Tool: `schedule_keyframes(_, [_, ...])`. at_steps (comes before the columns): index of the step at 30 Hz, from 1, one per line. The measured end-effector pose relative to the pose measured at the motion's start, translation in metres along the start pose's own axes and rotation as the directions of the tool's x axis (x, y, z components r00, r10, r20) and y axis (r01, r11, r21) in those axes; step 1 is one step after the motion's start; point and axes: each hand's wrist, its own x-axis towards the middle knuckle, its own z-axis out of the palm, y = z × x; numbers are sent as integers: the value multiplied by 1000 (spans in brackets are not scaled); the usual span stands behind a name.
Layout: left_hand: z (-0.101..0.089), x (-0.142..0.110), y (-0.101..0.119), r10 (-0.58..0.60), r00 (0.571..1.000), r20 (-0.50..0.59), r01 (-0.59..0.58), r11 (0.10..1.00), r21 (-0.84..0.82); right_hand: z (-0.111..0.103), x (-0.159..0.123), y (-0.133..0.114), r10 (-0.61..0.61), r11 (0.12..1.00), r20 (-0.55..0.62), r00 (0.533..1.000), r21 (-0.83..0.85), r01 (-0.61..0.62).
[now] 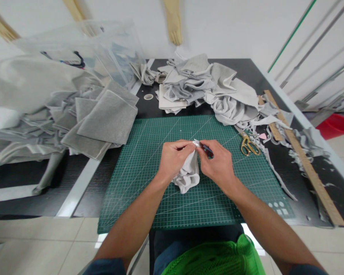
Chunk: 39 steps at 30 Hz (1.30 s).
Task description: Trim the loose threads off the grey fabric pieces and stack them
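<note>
Both my hands meet over the green cutting mat [149,183]. My left hand [173,158] is closed on a bunched piece of light grey cloth [187,175] that hangs down between the hands. My right hand [218,162] is closed in a pinch at the cloth's top edge and holds a small dark tool [208,149] with a bit of red and blue on it; what the tool is I cannot make out.
Gold-handled scissors [249,145] lie right of the mat. A wooden ruler [304,160] runs along the right side among fabric strips. Grey cloth piles sit at the back [206,86] and left [103,118], with a clear plastic bin [103,49]. A red tub [336,124] stands on the floor.
</note>
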Motion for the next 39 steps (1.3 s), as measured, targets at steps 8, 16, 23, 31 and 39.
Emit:
schedule_keyframes(8, [-2,-1,2,134,990,39,-138,984,116,0,0,1,21,1000,10,1000,8,-21])
schedule_keyframes(16, [-2,-2,2,148,988,38,-152,978,144,-2,2,-1,29,1000,28,999,10,-29])
schedule_keyframes(23, [-2,0,-2,158,985,63,-164,979,123,-2,1,-1,48,999,41,998,23,-49])
schedule_keyframes(31, [-4,8,-11,98,994,37,-102,989,107,-7,5,0,253,945,93,963,188,-267])
schedule_keyframes(39, [-7,14,-10,30,999,24,-28,995,-91,3,7,4,315,857,352,882,293,-423])
